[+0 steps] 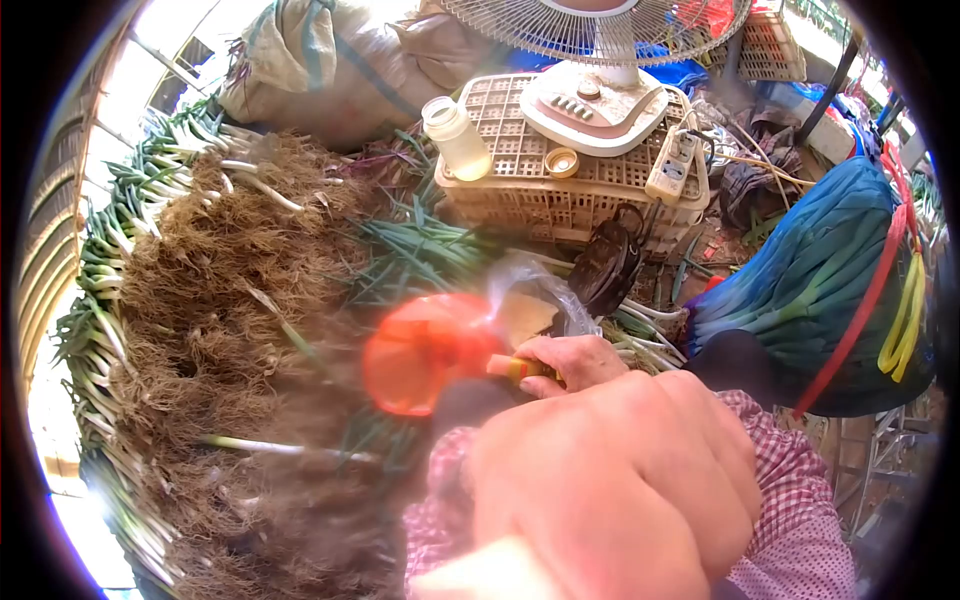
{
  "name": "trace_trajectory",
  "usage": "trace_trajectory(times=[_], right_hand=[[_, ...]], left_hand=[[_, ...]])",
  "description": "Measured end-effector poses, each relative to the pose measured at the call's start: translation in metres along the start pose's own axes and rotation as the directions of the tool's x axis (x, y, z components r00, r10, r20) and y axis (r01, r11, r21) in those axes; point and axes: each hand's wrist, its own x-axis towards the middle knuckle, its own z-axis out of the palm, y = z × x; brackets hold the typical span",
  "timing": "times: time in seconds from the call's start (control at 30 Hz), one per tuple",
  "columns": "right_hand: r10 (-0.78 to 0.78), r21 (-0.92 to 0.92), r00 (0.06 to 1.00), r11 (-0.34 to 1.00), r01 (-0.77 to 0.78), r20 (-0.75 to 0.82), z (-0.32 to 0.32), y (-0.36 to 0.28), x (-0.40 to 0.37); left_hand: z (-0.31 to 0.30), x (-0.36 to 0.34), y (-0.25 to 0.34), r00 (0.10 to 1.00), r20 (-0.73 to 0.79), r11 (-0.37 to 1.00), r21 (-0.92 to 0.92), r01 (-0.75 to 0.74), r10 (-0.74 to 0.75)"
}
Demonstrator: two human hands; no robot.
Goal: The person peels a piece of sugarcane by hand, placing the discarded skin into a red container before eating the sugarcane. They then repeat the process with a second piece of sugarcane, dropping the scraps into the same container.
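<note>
My left hand [620, 470] fills the lower middle, very near the camera, its back toward me and its fingers curled out of sight. Beyond it, my right hand [575, 360] is closed, thumb against fingers, around a small yellow-brown object [518, 369] that I cannot identify. Just left of that object is a translucent red plastic piece [420, 355], blurred by motion. A clear plastic bag [555, 288] lies behind the right hand. A large heap of green onions [200, 270] covers the ground on the left, roots inward. One loose green onion [270, 445] lies across it.
A plastic crate [560, 212] stands upside down at the back, carrying a fan [595, 105], a jar [457, 140], its lid [562, 162] and a power strip [672, 165]. Right of it sits a blue-green netted bundle [800, 270] with a red strap [870, 290]. Sacks [350, 80] lean at the rear.
</note>
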Motion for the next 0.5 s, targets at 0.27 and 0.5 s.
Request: trace_trajectory(times=[0.27,0.5], right_hand=[[0.033,0.003,0.999,0.999,-0.033,0.03,-0.003,-0.009,0.002],[0.043,0.011,0.997,0.999,-0.044,0.057,-0.005,-0.015,0.004]], left_hand=[[0.003,-0.004,0.0,0.999,-0.015,1.0,-0.004,0.028,-0.028],[0.003,-0.004,0.004,0.999,-0.009,0.999,0.002,0.051,-0.051]])
